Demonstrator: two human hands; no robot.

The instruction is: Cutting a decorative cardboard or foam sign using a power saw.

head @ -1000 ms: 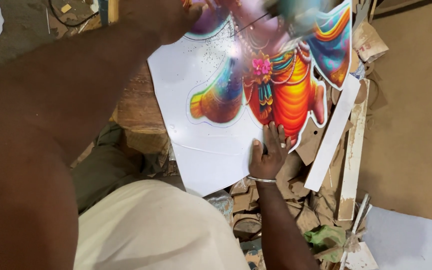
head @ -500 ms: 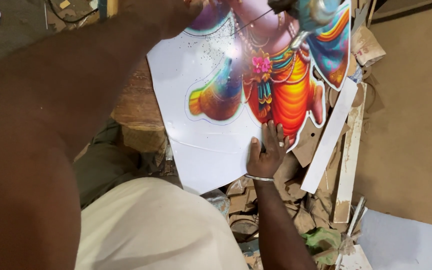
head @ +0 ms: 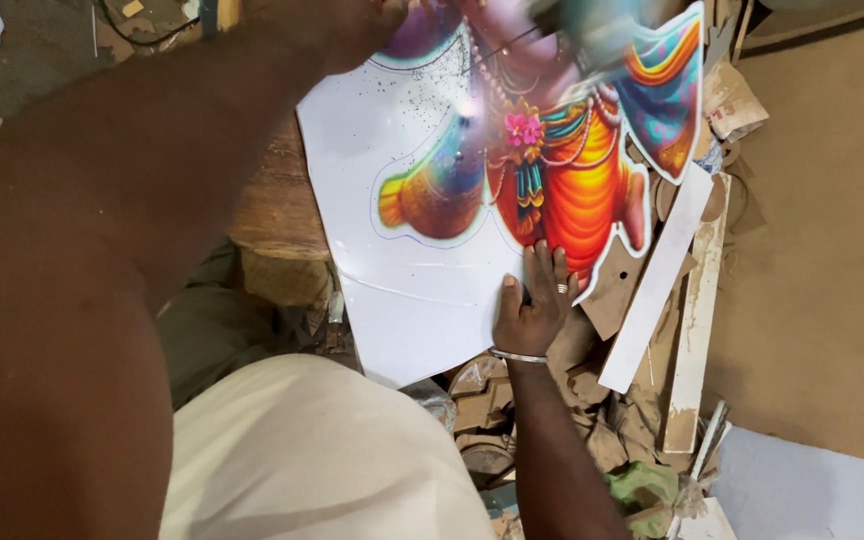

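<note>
White board (head: 402, 300) with colourful print under right hand (head: 532, 305), fingers spread flat; left hand's grip unclear; wood scraps (head: 687, 330) alongside.

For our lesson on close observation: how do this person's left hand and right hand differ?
The right hand lies flat with fingers spread on the lower part of the printed board. The left hand reaches to the board's top and is mostly cut off by the frame. The right hand shows a ring and a wrist bangle; none shows on the left hand. Both are at the same board.

White board (head: 402, 310) bears a rainbow-hued print (head: 562, 170); beside it, pale strip (head: 657, 280).
</note>
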